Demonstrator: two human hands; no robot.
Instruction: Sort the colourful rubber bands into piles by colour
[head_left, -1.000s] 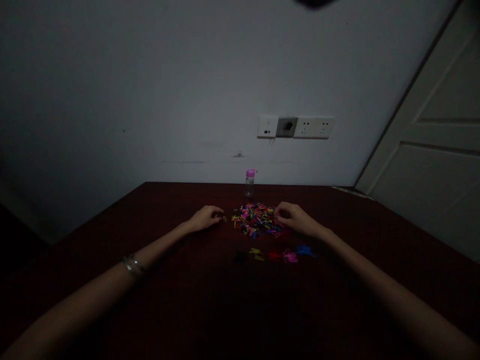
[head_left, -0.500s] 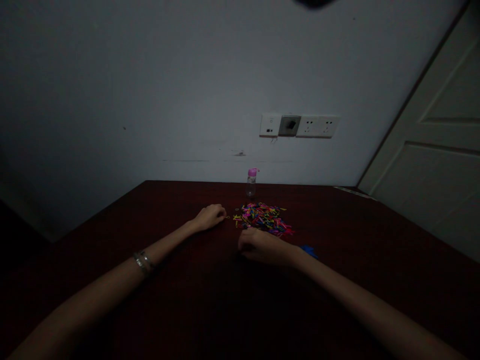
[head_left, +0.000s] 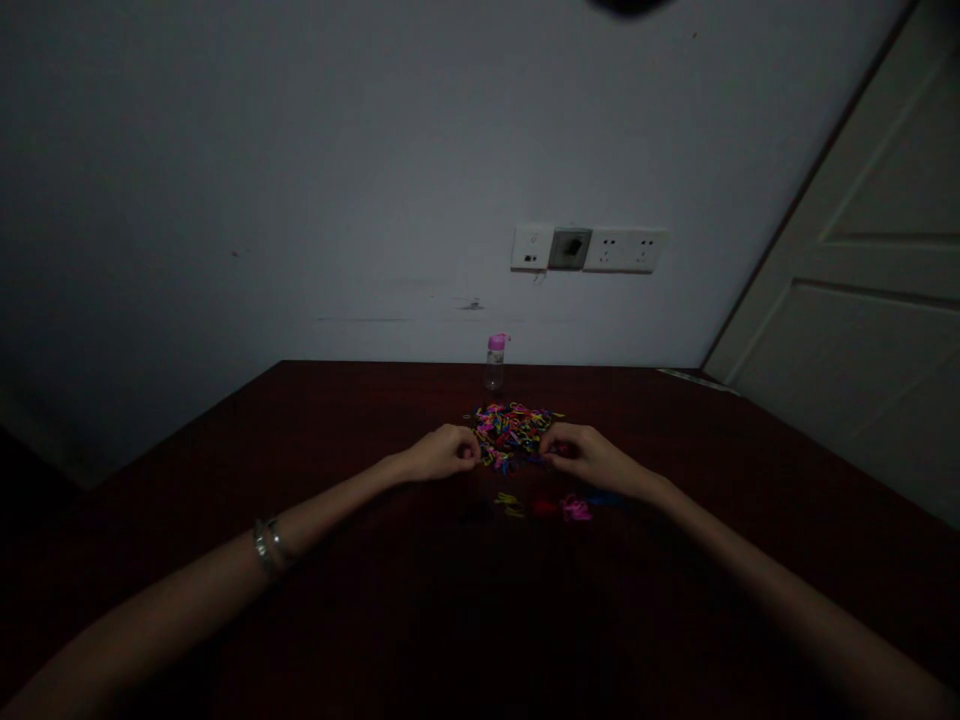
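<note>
Right hand [head_left: 583, 455] has swung to the right edge of the paper clip pile [head_left: 511, 428], left hand [head_left: 447, 453] to its left. Both are loosely curled; whether they hold anything, I cannot tell. Nearer, yellow clips [head_left: 509, 506] and pink clips [head_left: 576, 508] lie apart, presumably keeping colours unmixed.

The row of wall plates [head_left: 587, 250] is fixed to a plain grey-white wall [head_left: 337, 180], which spreads out on every side of it. Within the row, one dark grey plate [head_left: 568, 248] sits among white ones. Below and to the left of the row, dark scuff marks [head_left: 471, 304] and a thin horizontal line [head_left: 364, 319] mar the paint. Beneath it lies the dark reddish-brown worktop [head_left: 360, 410], its far edge along the wall. A pale panelled door [head_left: 885, 350] stands right of the row. The light is dim everywhere, deepening to shadow far left of the plates.
</note>
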